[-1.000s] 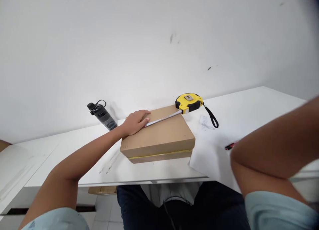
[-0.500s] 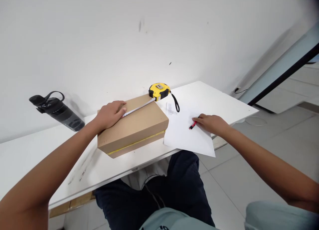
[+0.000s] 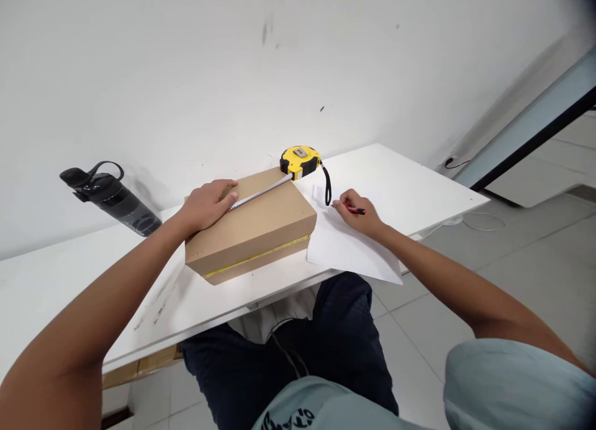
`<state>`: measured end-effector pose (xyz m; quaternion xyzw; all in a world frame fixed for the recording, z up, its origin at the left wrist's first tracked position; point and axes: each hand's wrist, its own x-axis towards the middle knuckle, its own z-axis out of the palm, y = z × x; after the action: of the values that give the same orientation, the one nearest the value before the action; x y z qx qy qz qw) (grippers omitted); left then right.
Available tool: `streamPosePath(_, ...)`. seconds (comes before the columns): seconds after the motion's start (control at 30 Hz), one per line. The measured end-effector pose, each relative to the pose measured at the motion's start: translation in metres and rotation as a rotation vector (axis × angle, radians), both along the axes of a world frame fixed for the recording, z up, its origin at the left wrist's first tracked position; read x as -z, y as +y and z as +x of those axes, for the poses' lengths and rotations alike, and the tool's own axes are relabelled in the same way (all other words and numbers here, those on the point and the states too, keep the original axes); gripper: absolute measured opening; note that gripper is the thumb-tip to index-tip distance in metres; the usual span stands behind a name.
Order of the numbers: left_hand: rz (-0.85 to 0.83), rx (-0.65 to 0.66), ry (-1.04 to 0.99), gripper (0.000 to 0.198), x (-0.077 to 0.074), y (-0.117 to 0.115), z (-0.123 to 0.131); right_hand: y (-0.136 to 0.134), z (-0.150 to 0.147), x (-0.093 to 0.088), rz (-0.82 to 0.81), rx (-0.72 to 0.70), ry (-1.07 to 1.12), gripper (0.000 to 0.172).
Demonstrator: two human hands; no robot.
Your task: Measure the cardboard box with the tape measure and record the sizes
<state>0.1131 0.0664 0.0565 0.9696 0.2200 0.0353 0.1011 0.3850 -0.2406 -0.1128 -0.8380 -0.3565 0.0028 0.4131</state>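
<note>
My left hand [image 3: 207, 206] lies flat across the left end of a brown cardboard box [image 3: 265, 222], fingers stretched out. Its thumb touches the end of a pale blade [image 3: 265, 191] that runs over the box top from a yellow and black tape measure [image 3: 300, 160]. The tape measure sits at the box's far right corner, its black strap hanging toward the paper. Pinched in my right hand [image 3: 365, 216] is a red and black pen [image 3: 356, 211], its tip at the white paper [image 3: 351, 250] near some small writing [image 3: 320, 197].
A dark water bottle [image 3: 116, 200] stands at the left of the white table [image 3: 410, 175], near the wall. Along the box's front side runs a yellow strip [image 3: 256, 256]. The paper overhangs the table's front edge. Tiled floor lies to the right.
My right hand has moved up and left over the paper, toward the writing, and the pen now sits in a writing grip. My left hand stays on the box.
</note>
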Motion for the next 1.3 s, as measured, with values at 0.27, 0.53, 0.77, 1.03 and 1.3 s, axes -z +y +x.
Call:
streamPosePath(0.27, 0.013, 0.002, -0.009, 0.065, -0.002, -0.001, 0.000, 0.060, 0.010, 0.013, 0.313, -0.161, 0.493, 0.080)
streamPosePath(0.53, 0.025, -0.005, -0.009, 0.065, -0.005, 0.002, 0.001, 0.064, 0.012, 0.022, 0.406, -0.039, 0.473, 0.051)
streamPosePath(0.77, 0.037, -0.003, -0.008, 0.062, -0.003, 0.007, 0.003, 0.065, 0.017, 0.024, 0.316, 0.097, 0.379, 0.027)
streamPosePath(1.03, 0.016, -0.006, -0.016, 0.065, -0.004, 0.002, 0.001, 0.065, 0.015, 0.024, 0.317, 0.060, 0.361, 0.027)
streamPosePath(1.3, -0.004, 0.011, -0.029, 0.065, -0.005, 0.000, 0.000, 0.063, 0.013, 0.022, 0.312, 0.066, 0.366, 0.023)
